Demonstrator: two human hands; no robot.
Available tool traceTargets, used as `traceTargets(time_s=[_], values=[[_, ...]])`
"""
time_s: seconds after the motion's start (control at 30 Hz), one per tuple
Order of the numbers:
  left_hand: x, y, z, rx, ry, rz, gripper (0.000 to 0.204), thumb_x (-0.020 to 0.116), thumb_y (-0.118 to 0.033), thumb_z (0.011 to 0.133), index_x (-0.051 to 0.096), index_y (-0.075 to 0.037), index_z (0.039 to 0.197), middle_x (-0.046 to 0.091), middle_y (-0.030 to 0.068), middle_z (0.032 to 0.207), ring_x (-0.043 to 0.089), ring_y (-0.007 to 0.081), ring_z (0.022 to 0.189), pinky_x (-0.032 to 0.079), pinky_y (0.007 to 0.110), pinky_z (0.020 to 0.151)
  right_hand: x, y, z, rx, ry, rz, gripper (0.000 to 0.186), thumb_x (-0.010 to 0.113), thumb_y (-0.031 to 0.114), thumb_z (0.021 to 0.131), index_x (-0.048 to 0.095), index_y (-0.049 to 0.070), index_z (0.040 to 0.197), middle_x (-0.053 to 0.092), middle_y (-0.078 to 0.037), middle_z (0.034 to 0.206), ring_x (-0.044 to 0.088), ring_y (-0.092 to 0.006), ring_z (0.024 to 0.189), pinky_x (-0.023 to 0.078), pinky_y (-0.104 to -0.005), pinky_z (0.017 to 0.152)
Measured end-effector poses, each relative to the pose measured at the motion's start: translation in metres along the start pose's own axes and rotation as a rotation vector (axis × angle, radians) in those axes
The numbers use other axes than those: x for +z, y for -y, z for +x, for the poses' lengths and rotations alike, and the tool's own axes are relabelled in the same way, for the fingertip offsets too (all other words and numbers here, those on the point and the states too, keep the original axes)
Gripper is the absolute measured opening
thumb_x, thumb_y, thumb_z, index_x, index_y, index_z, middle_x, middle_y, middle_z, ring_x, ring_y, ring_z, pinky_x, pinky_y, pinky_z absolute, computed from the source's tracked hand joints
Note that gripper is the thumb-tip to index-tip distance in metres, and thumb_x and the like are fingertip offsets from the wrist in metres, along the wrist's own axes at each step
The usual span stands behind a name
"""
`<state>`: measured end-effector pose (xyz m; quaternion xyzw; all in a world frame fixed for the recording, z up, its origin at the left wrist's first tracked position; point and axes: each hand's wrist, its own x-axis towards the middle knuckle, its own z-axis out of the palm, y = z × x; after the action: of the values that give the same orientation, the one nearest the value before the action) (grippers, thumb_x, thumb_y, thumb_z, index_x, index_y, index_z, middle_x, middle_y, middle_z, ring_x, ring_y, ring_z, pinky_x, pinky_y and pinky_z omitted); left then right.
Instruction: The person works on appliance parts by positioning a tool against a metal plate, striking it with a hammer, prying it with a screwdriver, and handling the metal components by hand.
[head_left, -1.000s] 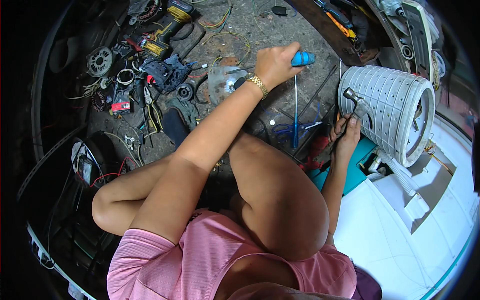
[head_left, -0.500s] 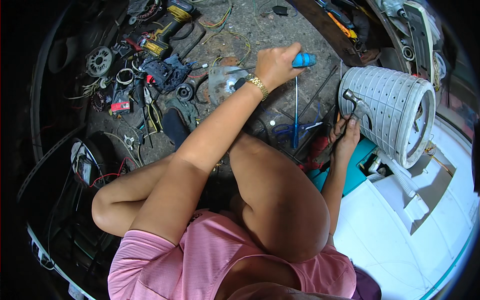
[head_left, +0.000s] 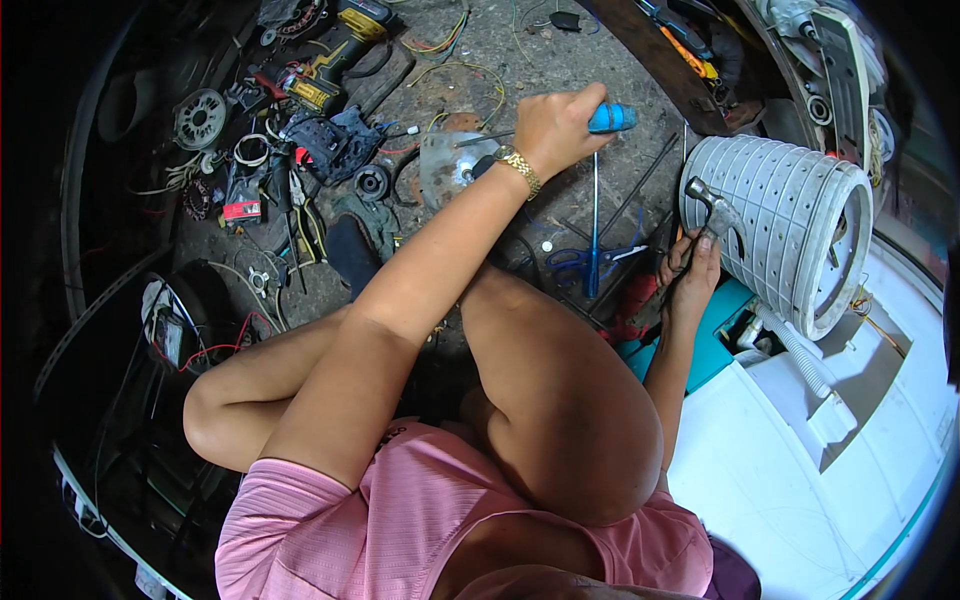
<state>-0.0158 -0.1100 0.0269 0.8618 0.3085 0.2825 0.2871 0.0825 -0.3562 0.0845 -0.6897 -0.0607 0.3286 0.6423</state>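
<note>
My left hand [head_left: 556, 132] is wrapped round the blue handle of a screwdriver [head_left: 613, 118]. The screwdriver's shaft points left, over a worn grey metal plate [head_left: 438, 172] on the floor; whether its tip touches the plate I cannot tell. At the right, my right hand [head_left: 692, 275] grips a claw hammer [head_left: 716, 212], its metal head raised beside a white perforated drum. Between my hands another screwdriver [head_left: 592, 270] with a blue handle lies on the floor, next to blue-handled scissors [head_left: 568, 259].
The white drum [head_left: 752, 215] lies on its side above a white machine panel [head_left: 760, 470]. To the left are a yellow power drill [head_left: 318, 85], pliers [head_left: 308, 222], a pulley-like wheel [head_left: 201, 120] and loose wires. A dark open casing [head_left: 110, 400] stands at lower left.
</note>
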Motion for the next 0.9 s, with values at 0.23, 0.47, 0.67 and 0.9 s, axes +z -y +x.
traceTargets(time_s=[0.23,0.47,0.67,0.9], values=[[0.000,0.001,0.000,0.000,-0.005,0.004,0.036,0.084,-0.036,0.071,0.060,-0.017,0.091,0.066,0.0077,0.065,0.068,0.0320,0.064,0.051,0.044,0.052,0.001,-0.001,0.001,0.001,0.004,-0.009,0.027,0.046,0.033,0.107,0.051,0.006,0.108,0.045,-0.003,0.063,0.041,-0.0115,0.042,0.034,-0.0261,0.038],[-0.002,0.001,-0.003,0.006,-0.004,-0.005,0.037,0.084,-0.036,0.071,0.061,-0.017,0.093,0.068,0.0071,0.068,0.069,0.0316,0.065,0.052,0.044,0.054,0.006,0.004,0.001,0.001,0.015,-0.022,0.028,0.046,0.034,0.107,0.052,0.006,0.106,0.044,-0.002,0.064,0.038,-0.0103,0.042,0.032,-0.0248,0.039],[-0.004,0.008,0.000,-0.038,-0.015,0.009,0.038,0.085,-0.036,0.069,0.062,-0.017,0.094,0.070,0.0068,0.072,0.070,0.0315,0.067,0.053,0.043,0.055,0.019,0.029,0.014,-0.064,0.092,-0.090,0.028,0.046,0.032,0.107,0.051,0.005,0.109,0.046,-0.003,0.063,0.040,-0.0092,0.042,0.033,-0.0237,0.037],[-0.006,0.011,0.003,-0.048,-0.057,0.012,0.039,0.085,-0.034,0.068,0.062,-0.017,0.093,0.070,0.0070,0.074,0.070,0.0319,0.068,0.053,0.044,0.056,0.034,0.034,0.015,-0.053,0.132,-0.104,0.028,0.045,0.031,0.108,0.051,0.004,0.109,0.046,-0.003,0.064,0.040,-0.0087,0.043,0.033,-0.0232,0.038]])
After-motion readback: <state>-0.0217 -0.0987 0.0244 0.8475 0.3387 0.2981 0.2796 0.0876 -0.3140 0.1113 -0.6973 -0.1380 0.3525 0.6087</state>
